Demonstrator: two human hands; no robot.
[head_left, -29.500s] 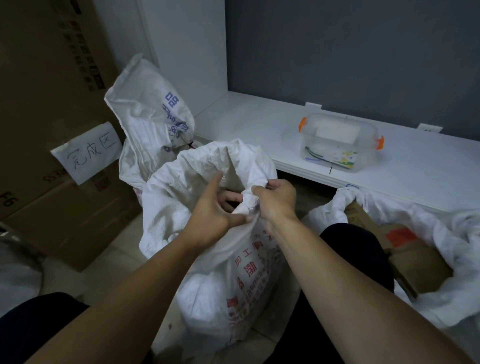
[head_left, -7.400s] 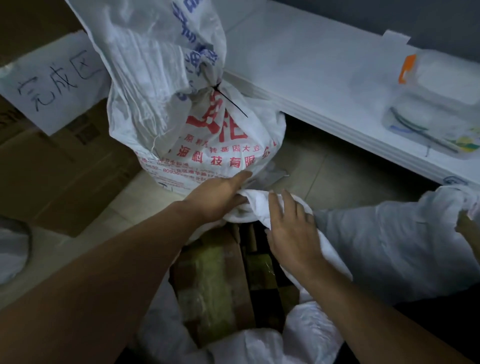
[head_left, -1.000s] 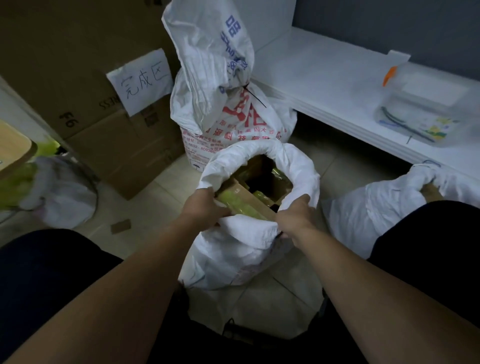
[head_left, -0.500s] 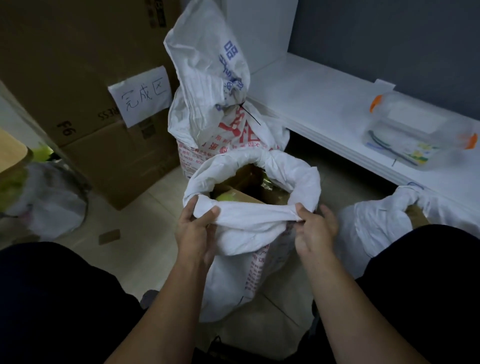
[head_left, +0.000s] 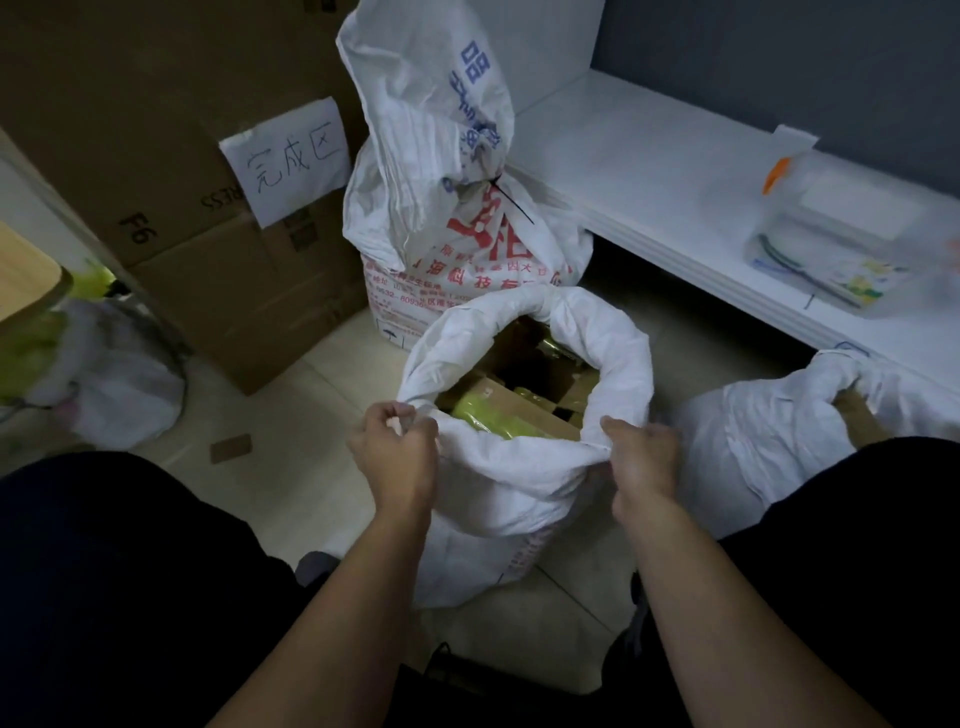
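An open white woven sack (head_left: 519, 483) stands on the tiled floor between my knees, its rim rolled down. Inside it are cardboard boxes (head_left: 524, 410) with a yellow-green package on top. My left hand (head_left: 395, 452) grips the near-left part of the rim with curled fingers. My right hand (head_left: 641, 457) grips the near-right part of the rim. Behind it stands a second white sack (head_left: 457, 208) with red and blue print, its neck tied shut with a black cable tie.
Stacked cardboard boxes (head_left: 171, 156) with a handwritten paper sign (head_left: 291, 158) stand at the left. A white low shelf (head_left: 649, 171) on the right carries a clear plastic box (head_left: 841, 244) with orange clips. Another open sack (head_left: 795, 431) lies by my right knee. A white bag (head_left: 104, 374) sits far left.
Both hands have taken a tighter, fisted hold on the near rim of the open sack and pulled it up slightly. The view has tilted down a little.
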